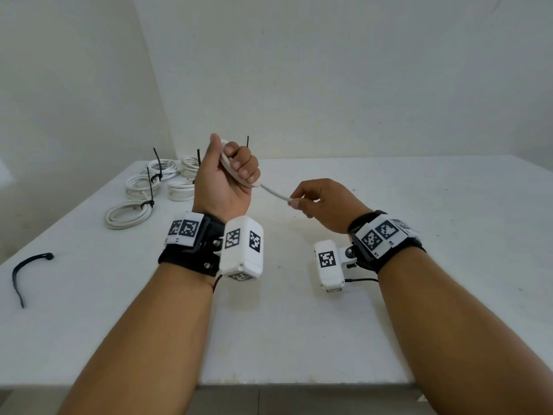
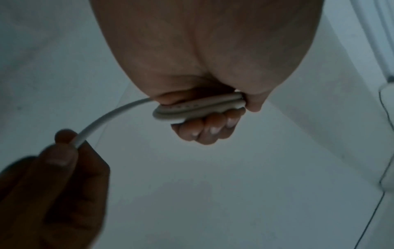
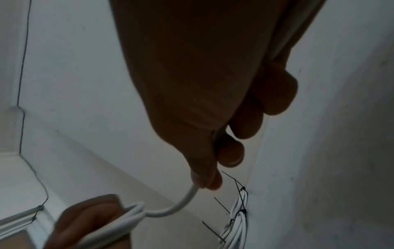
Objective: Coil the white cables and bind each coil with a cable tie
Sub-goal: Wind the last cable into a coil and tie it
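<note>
I see a white table (image 1: 389, 265) under both hands. Five bound coils (image 1: 155, 187) sit beyond and left of the left hand, ties sticking up. Left hand (image 1: 223, 181) is raised, fist wrapped round the white cable coil (image 2: 192, 109). Right hand (image 1: 323, 205), just beside it, pinches the cable's free end (image 1: 291, 201) at the fingertips (image 3: 208, 181). A loose black cable tie (image 1: 25, 272) lies well left of the left wrist.
</note>
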